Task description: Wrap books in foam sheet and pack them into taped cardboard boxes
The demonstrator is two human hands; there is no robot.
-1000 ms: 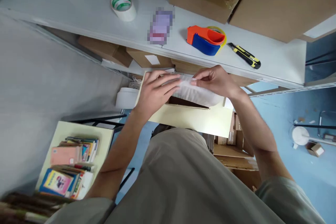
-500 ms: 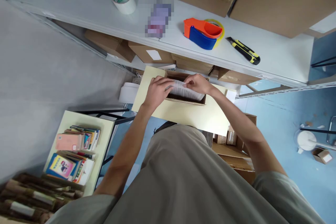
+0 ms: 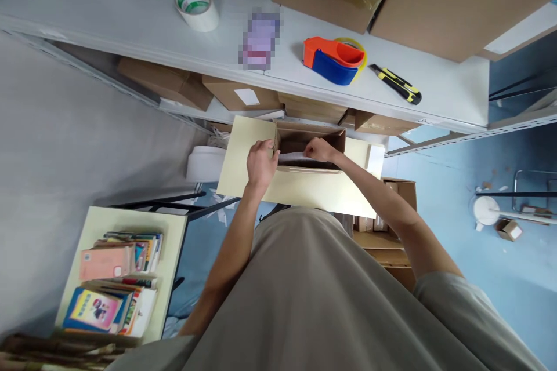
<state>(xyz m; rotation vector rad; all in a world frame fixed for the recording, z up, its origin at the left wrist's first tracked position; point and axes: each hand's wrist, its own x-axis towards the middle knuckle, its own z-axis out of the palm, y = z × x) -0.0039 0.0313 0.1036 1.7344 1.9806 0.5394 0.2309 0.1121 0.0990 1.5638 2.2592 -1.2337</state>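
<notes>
An open cardboard box [image 3: 311, 127] stands on a pale yellow tabletop [image 3: 300, 188] in front of me. Inside it, a thin white sheet-like item [image 3: 290, 157] stands nearly edge-on along the near wall. My right hand [image 3: 320, 150] reaches into the box, its fingers pinched on the top edge of that white item. At the box's left end, my left hand [image 3: 262, 163] is closed around the rim, fingers bent and thumb towards the opening. The lower part of the white item is hidden by the near wall.
On the grey shelf [image 3: 143, 29] ahead lie a tape roll [image 3: 204, 18], a blurred-out purple item [image 3: 260, 40], an orange-blue tape dispenser [image 3: 335, 62] and a utility knife [image 3: 397, 84]. Books [image 3: 107, 262] are stacked on a side table at left. An open carton [image 3: 378, 239] stands right.
The white item has gone from lying slanted across the opening to standing lower inside the box. My left hand has moved off it to the box's left rim; my right hand stays on it.
</notes>
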